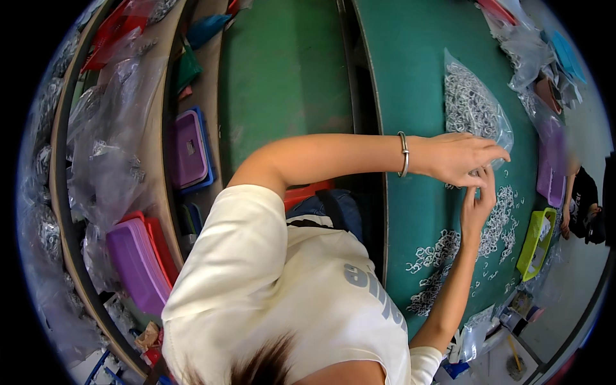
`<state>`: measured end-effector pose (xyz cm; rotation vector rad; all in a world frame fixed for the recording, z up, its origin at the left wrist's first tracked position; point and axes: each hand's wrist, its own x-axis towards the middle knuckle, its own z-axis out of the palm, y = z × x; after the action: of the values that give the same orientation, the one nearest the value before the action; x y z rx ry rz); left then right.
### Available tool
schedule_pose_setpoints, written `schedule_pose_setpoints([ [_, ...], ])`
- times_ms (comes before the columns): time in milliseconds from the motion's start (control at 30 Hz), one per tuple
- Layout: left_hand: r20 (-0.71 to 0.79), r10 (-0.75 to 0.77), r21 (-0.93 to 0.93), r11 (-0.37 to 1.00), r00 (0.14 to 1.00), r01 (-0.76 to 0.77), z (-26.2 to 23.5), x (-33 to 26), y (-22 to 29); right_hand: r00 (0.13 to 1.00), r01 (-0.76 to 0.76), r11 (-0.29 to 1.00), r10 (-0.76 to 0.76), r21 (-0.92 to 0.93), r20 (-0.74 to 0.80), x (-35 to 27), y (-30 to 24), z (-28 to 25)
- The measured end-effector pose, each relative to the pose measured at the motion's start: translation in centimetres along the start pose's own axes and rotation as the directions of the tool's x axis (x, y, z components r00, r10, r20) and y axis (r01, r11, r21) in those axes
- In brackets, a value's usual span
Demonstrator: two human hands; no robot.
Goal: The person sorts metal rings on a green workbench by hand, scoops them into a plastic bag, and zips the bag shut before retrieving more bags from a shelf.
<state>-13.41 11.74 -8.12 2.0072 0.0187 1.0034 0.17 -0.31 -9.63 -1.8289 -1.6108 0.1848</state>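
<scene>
Pointing lengthwise away from fingers [495,153], tapered bag [471,102]

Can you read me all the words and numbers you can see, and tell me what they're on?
I don't copy words out, but here's where they show:
Big grey letters: across the cream shirt.
White letters: on the black shirt at far right, small.
Pale mark, maybe a label: in the upper purple tray at left, too small to read.

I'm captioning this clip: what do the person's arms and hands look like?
The left hand, ungloved, has a slim silver-coloured bangle at the wrist; the right hand, also ungloved, shows none. The short sleeves are cream.
</scene>
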Motion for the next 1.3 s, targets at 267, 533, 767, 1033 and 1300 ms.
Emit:
schedule_pose_setpoints([
  [267, -0.656, -0.49, -0.392, 0.871, 0.574, 0.296, -5.3, -13.7, 0.2, 0.997, 0.074, 0.997, -0.075, -0.031, -0.031, -4.9, -6.7, -1.0],
  [533, -0.549, -0.834, -0.438, 0.233, -0.053, 0.868, -4.5, -40.0, -4.7, 0.811, 0.411, 0.905, -0.417, 0.108, 0.409, -1.7, -10.8, 4.5],
  [767, -0.616, -0.785, -0.062, -0.044, -0.073, 0.997, -0.9, -48.2, -8.9, 0.668, 0.591, 0.792, -0.586, 0.15, 0.459, 4.1, -9.7, 11.5],
  [1033, -0.531, -0.769, -0.179, -0.31, -0.357, 0.934, 3.0, -53.9, -16.8, 0.782, 0.449, 0.893, -0.383, -0.018, 0.492, 8.6, -9.9, 15.8],
  [1300, -0.057, -0.536, -0.684, -0.594, -0.842, 0.424, 6.6, -59.3, -29.1, 0.772, 0.491, 0.832, -0.278, -0.259, 0.571, 10.3, -10.1, 15.8],
])
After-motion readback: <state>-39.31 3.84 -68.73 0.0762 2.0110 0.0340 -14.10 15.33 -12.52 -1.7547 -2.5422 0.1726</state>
